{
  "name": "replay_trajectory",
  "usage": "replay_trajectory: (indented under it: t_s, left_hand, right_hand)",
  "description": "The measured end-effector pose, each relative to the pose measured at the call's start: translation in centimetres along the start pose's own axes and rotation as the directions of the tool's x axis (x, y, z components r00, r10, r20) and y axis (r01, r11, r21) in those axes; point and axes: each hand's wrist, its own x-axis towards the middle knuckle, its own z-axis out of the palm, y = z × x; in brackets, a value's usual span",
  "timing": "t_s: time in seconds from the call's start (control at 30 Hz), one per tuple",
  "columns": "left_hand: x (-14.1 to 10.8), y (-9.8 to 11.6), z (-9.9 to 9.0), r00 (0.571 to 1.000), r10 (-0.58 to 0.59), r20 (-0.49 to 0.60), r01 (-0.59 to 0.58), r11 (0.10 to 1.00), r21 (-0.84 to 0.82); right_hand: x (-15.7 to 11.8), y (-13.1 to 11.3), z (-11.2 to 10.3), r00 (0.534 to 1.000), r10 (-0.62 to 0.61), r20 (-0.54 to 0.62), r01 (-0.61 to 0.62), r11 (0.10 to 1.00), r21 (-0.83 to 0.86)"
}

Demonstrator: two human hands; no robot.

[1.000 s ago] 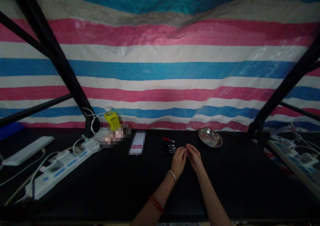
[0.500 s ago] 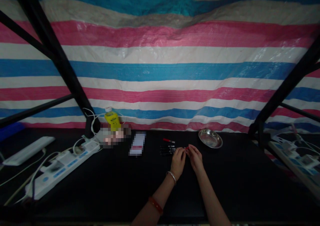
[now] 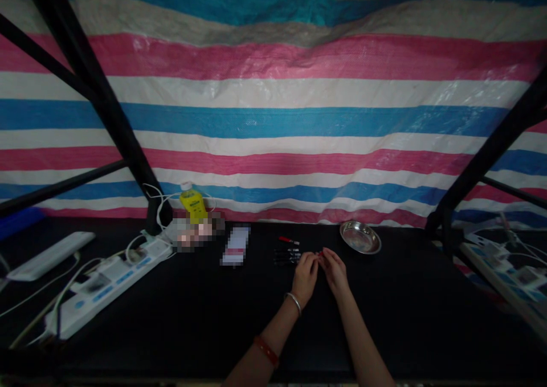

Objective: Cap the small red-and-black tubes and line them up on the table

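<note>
My left hand (image 3: 305, 277) and my right hand (image 3: 335, 272) meet fingertip to fingertip above the black table. Between their pinched fingers shows a small red object (image 3: 321, 253), mostly hidden, so its kind cannot be told. Just left of my left hand lie several slim black pen-like pieces (image 3: 285, 256) side by side, partly behind the fingers. Beyond them rests one red pen-like piece (image 3: 289, 240) with a pale end. A silver bangle and a red bracelet circle my left wrist and forearm.
A round metal dish (image 3: 360, 237) sits right of my hands. To the left are a blurred-out phone-shaped item (image 3: 236, 245), a yellow bottle (image 3: 194, 203) and a white power strip (image 3: 115, 287) with cables. Black frame bars (image 3: 113, 122) rise before a striped sheet (image 3: 273, 119).
The hands stay almost in place, with slight finger movement around the small red object. The camera view shifts a little; the things on the table stay put.
</note>
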Motion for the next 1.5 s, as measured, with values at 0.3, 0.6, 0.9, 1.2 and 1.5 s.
replay_trajectory:
  t_s: [0.3,0.6,0.9,1.2,1.5]
  left_hand:
    - [0.0,0.1,0.0,1.000,0.013,0.020,-0.012,1.000,-0.019]
    - [0.1,0.3,-0.1,0.999,0.033,0.039,-0.032,0.999,-0.031]
    - [0.0,0.3,-0.1,1.000,0.020,-0.006,-0.020,1.000,-0.020]
    - [0.1,0.1,-0.1,0.999,-0.028,-0.037,0.029,0.999,0.018]
    - [0.1,0.4,-0.3,1.000,-0.012,0.001,0.012,0.999,0.051]
  right_hand:
    - [-0.1,0.1,-0.1,0.999,0.040,0.037,-0.039,0.999,-0.021]
    - [0.0,-0.2,-0.2,0.999,0.041,0.007,-0.041,0.999,0.007]
    - [-0.7,-1.0,0.2,0.995,0.096,0.039,-0.097,0.995,0.007]
    - [-0.8,-1.1,0.1,0.986,0.090,0.139,-0.076,0.991,-0.107]
    - [-1.2,-0.7,0.4,0.971,0.111,0.213,-0.093,0.991,-0.096]
